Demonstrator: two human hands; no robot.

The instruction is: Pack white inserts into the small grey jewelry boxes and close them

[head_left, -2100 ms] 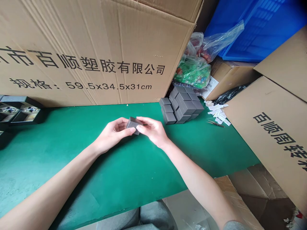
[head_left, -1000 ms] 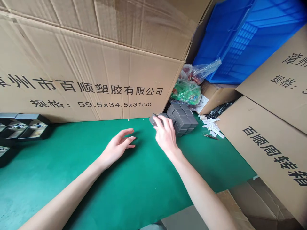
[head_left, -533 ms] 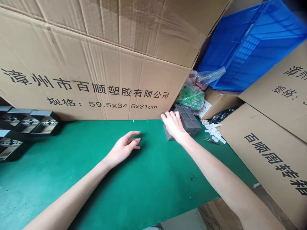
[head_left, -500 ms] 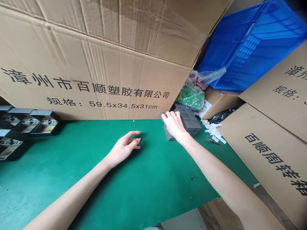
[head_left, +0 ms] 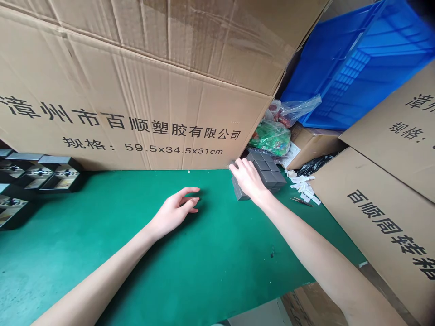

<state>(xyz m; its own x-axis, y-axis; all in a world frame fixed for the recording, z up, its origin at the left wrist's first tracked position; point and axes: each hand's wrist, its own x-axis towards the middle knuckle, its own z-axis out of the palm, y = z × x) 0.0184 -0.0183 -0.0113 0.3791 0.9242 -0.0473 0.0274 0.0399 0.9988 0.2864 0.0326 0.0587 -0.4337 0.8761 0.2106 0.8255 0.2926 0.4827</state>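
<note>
The right hand [head_left: 248, 179] hides part of the gray blocks [head_left: 267, 175], so its grip cannot be told. The left edge cuts off the black holders [head_left: 25, 170], and the top edge cuts off the blue crate [head_left: 353, 68]. The contents of the green bag [head_left: 270, 138] are too small to tell.

A large corrugated carton [head_left: 136, 86] walls off the back of the tabletop [head_left: 204, 271], its side printed in black Chinese characters above a line of dimensions. The tabletop is covered with a green mat. Further right, a blue plastic crate [head_left: 353, 68] sits tilted among the cartons, above a clear plastic bag [head_left: 301, 107], a bag of green-packed goods [head_left: 270, 138], a smaller carton [head_left: 314, 147] and a black plastic bag [head_left: 316, 165]. Two more printed cartons [head_left: 380, 226] lean in from the right. Black holders [head_left: 59, 174] stand at the left edge, and brown cardboard [head_left: 309, 305] shows below the tabletop. The light is soft and even.
</note>
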